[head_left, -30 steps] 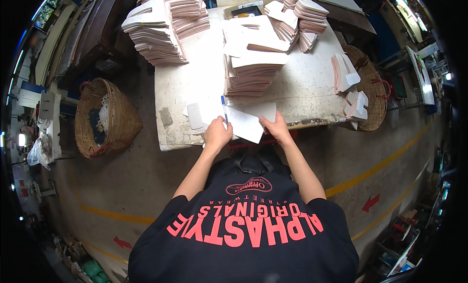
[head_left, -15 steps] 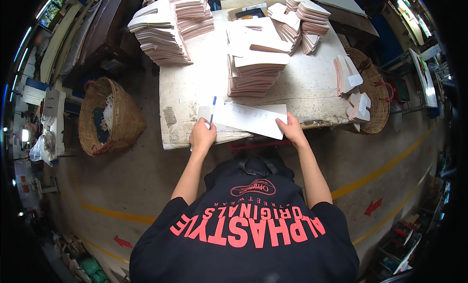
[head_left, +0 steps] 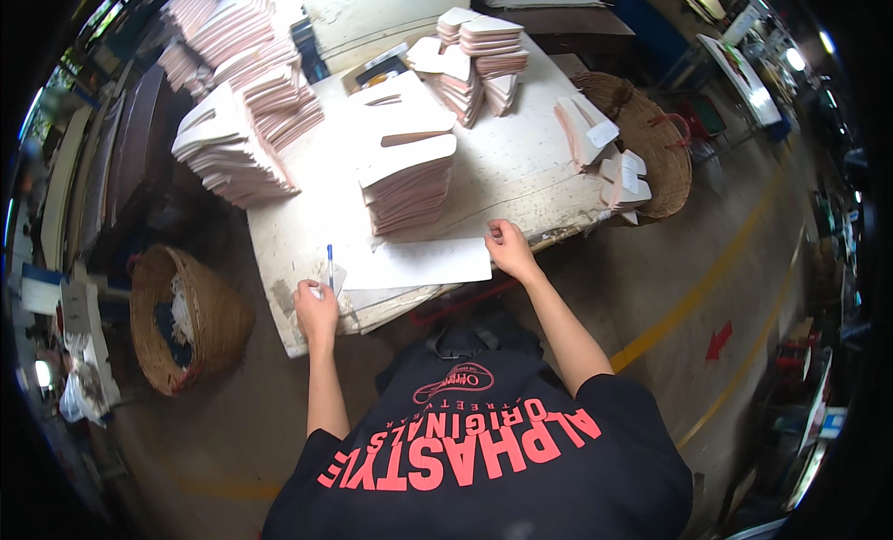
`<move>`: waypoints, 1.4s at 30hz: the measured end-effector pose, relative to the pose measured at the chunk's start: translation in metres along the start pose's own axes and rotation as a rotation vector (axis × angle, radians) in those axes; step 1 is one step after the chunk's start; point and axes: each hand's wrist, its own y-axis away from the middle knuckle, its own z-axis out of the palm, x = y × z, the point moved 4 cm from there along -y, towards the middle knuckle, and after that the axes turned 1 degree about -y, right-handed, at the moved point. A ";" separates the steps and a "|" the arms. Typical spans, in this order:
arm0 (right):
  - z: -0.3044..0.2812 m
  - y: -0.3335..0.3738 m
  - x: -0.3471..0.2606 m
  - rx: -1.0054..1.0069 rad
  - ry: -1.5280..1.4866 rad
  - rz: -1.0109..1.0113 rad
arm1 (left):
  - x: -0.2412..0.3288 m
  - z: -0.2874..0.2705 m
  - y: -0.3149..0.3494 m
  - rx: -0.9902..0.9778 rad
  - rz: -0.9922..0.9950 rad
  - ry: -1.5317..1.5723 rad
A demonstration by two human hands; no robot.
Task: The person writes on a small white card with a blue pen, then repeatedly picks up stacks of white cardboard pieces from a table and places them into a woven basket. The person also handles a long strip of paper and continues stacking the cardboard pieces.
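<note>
— White card sheet lying flat at the near edge of the worktable, just in front of the middle stack of pink-edged blanks. Worth squaring to the table edge?

— Yes; safer kept flat and clear of that stack. Right hand at the sheet's far right corner, fingers curled and pinching, though whether actually clamped on the edge cannot be told.

— And the left hand?

— Resting at the sheet's left end, fingers closed around a blue pen pointing away from the body. Better to press the sheet down with the palm. Wicker basket on the floor to the left, well apart.
</note>
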 end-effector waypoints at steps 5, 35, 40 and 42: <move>-0.024 -0.011 0.018 0.021 -0.089 0.042 | 0.019 0.014 -0.028 -0.106 0.015 0.417; -0.016 -0.184 0.040 -0.898 0.076 -0.175 | 0.252 0.128 0.232 -0.223 -0.817 1.405; -0.010 -0.186 0.048 -0.761 0.466 -0.310 | 0.232 0.109 0.257 -0.002 -0.936 1.437; -0.010 -0.188 0.047 -0.748 0.476 -0.316 | 0.226 0.107 0.258 0.041 -0.954 1.482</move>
